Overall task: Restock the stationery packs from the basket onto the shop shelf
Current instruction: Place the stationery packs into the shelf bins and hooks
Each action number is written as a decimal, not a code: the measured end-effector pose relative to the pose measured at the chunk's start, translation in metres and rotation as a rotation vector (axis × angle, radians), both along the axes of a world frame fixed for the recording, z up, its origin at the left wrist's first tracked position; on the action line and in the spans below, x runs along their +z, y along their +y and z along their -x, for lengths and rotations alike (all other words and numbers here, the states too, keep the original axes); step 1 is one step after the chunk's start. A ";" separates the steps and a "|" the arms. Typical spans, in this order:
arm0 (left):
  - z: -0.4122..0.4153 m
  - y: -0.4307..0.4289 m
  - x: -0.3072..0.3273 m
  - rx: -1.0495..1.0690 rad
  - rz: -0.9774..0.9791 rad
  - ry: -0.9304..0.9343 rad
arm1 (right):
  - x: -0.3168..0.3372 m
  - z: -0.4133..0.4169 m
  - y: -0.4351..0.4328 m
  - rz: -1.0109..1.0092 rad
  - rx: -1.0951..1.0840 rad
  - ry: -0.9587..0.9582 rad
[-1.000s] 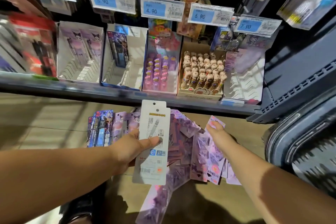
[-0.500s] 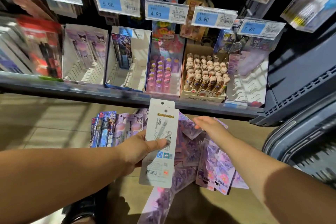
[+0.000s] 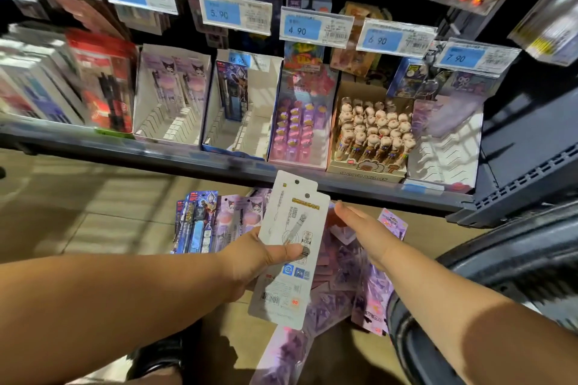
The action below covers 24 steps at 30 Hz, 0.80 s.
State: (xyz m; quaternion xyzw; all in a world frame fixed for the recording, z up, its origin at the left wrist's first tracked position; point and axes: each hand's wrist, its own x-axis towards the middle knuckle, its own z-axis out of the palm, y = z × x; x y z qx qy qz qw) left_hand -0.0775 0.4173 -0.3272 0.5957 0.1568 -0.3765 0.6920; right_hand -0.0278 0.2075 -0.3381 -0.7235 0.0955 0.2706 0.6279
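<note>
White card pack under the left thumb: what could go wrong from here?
1. The left hand grips a wide fan, its thumb on the white card pack; the glossy purple packs beneath hang low and may slip out.
2. The open right hand over that fan could knock some loose.
3. The white pack shows its printed back, so its design is hidden; it might land in the wrong white cardboard display box.
</note>
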 end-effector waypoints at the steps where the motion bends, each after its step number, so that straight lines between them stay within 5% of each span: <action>1: 0.000 0.001 0.000 -0.005 0.004 -0.012 | 0.003 0.002 0.007 -0.003 0.017 -0.004; 8: -0.001 0.006 0.002 0.014 0.011 -0.058 | 0.013 -0.008 0.036 -0.077 0.102 -0.093; 19: -0.015 0.050 0.009 0.199 0.093 0.053 | 0.032 -0.028 0.066 -0.046 -0.107 -0.118; 24: -0.012 0.049 0.008 0.252 0.169 0.048 | 0.043 -0.033 0.088 -0.228 -0.194 -0.098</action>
